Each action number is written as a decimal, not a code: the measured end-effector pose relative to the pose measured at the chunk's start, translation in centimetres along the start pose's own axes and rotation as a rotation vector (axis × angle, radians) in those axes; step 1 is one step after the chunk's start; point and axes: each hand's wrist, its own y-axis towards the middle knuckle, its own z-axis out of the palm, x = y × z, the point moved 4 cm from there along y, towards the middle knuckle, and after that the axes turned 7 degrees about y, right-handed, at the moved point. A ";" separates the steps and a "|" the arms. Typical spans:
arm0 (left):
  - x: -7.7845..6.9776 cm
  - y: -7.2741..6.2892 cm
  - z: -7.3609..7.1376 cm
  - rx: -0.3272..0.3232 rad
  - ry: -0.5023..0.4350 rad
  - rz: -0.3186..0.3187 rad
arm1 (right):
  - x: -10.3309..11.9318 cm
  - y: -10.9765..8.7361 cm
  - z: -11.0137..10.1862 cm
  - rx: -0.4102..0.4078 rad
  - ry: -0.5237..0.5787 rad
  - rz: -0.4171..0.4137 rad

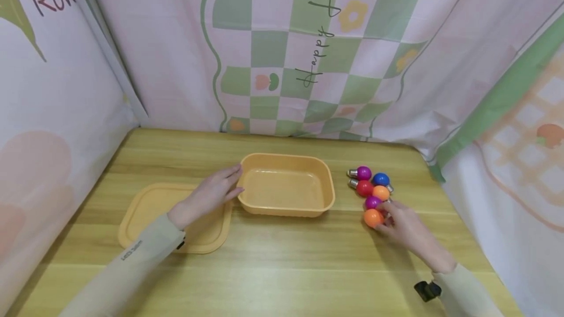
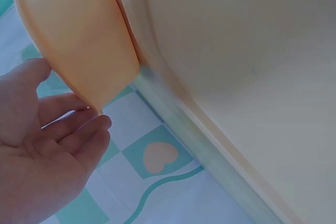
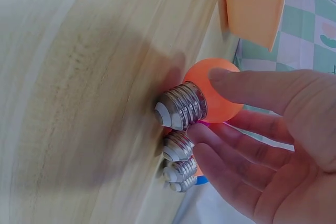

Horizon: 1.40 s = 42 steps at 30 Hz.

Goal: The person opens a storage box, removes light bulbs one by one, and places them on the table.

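An orange light bulb [image 1: 373,218] with a metal screw base lies at the near end of a loose cluster of bulbs. My right hand [image 1: 403,226] pinches it, the thumb on its round globe in the right wrist view and the fingers on the other side. Just behind it are a purple bulb [image 1: 372,202] and a second orange bulb [image 1: 381,192]. At the left end of an orange-yellow plastic box [image 1: 288,211], my left hand [image 1: 211,191] rests thumb and fingertips against the rim, its fingers loosely bent. The box's inside holds nothing.
A matching lid [image 1: 207,243] lies on the wooden table [image 1: 282,268], partly under my left forearm. Farther back in the cluster are a red bulb [image 1: 364,188], a blue bulb [image 1: 381,179] and another purple bulb [image 1: 364,172]. A patterned curtain [image 1: 273,53] hangs behind the table.
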 end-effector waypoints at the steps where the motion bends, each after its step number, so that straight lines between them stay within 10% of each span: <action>1: 0.0 0.0 0.0 0.003 -0.002 -0.001 | 0.0 0.0 0.0 -0.003 -0.004 0.001; 42: -0.1 0.1 -0.4 0.043 -0.067 -0.018 | -0.5 -0.8 -0.1 -0.022 0.031 0.074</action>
